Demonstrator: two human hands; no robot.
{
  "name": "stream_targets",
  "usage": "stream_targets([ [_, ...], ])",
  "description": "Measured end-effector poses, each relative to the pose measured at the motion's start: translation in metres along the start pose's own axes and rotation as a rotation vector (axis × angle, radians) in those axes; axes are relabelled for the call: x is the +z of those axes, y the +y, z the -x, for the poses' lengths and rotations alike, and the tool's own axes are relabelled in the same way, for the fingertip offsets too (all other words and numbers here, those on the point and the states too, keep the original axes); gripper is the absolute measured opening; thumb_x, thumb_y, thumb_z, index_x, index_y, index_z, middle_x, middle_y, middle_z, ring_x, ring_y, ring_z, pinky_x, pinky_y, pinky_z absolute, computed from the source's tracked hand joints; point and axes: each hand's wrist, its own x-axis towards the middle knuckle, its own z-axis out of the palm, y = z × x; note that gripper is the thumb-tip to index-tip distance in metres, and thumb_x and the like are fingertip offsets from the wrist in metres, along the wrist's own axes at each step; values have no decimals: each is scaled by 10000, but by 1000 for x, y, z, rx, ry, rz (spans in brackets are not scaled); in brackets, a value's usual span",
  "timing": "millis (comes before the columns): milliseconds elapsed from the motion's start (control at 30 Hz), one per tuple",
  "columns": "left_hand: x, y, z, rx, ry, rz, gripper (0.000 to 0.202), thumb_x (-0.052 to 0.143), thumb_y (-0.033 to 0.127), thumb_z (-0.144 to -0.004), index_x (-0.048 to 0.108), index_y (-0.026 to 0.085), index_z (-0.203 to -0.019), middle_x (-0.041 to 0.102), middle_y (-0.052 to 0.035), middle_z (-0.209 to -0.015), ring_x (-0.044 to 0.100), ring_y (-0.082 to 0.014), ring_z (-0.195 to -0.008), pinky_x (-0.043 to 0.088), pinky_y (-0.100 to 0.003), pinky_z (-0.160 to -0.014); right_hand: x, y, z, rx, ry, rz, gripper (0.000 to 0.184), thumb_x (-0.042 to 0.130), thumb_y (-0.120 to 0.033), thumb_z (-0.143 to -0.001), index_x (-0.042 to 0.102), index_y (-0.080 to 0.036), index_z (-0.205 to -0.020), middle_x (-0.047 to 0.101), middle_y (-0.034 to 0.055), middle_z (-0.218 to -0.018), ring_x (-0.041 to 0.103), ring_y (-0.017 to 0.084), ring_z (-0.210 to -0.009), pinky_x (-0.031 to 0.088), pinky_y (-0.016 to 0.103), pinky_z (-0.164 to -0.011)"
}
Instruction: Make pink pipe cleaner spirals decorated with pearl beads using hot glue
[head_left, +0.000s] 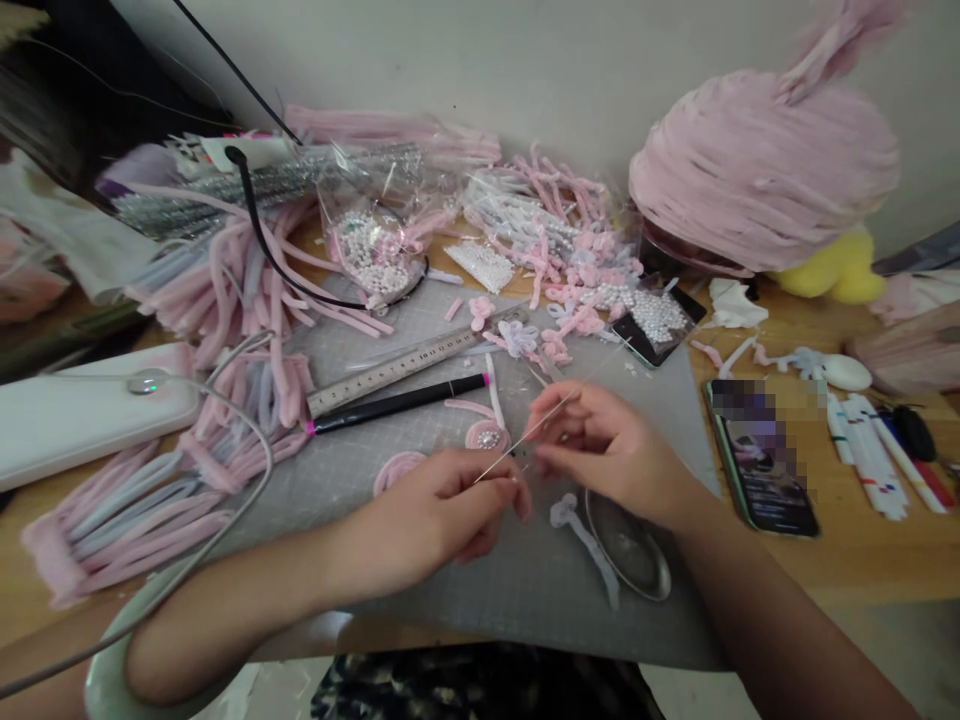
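Note:
Over the middle of the grey cutting mat (442, 600), my left hand (457, 505) is closed in a pinch on a thin wire (559, 405). The wire slants up and right, past my right hand (600, 440). That hand's fingers are curled together close to the left fingertips; what they hold is too small to make out. Just behind the hands lies a pink chenille coil (487, 438) with a pearly centre. Another pink coil (397, 468) is partly hidden by my left hand. A pale chenille stem (592, 550) with a curled end lies beside a metal loop handle (637, 565).
A steel ruler (405, 365) and black marker (397, 405) lie left of centre. Pink chenille bundles (240, 270) and a white device with a cable (97, 410) fill the left. Beads in bags (375, 250) stand behind. At right are a phone (761, 460) and several markers (874, 455).

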Motion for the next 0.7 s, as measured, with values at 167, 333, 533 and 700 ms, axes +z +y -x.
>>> stream_targets([
  [167, 3, 4, -1, 28, 88, 32, 301, 347, 404, -864, 526, 163, -862, 371, 86, -406, 299, -73, -380, 237, -188, -403, -19, 5, -19, -117, 155, 739, 122, 539, -214, -839, 636, -188, -909, 602, 46, -968, 577, 149, -786, 435, 275, -676],
  [333, 5, 6, -4, 45, 108, 62, 263, 352, 425, -875, 459, 187, -850, 383, 97, -395, 277, -65, -353, 205, -172, -384, -16, -3, -30, -121, 35, 1094, 192, 465, -201, -876, 656, -184, -871, 608, 68, -974, 578, 180, -803, 396, 281, -628],
  [533, 2, 3, -6, 49, 118, 155, 228, 360, 393, -879, 422, 200, -775, 387, 101, -376, 246, -55, -328, 183, -152, -360, -16, -15, -28, -57, -63, 1286, 218, 437, -139, -864, 648, -152, -810, 606, 96, -882, 568, 198, -769, 367, 295, -595],
  [700, 0, 0, -7, 44, 100, 231, 241, 372, 399, -879, 421, 195, -760, 411, 88, -379, 238, -51, -332, 181, -143, -350, -21, -4, -22, -98, -112, 1006, 176, 472, -201, -873, 648, -193, -861, 615, 35, -930, 572, 158, -799, 382, 266, -656],
])
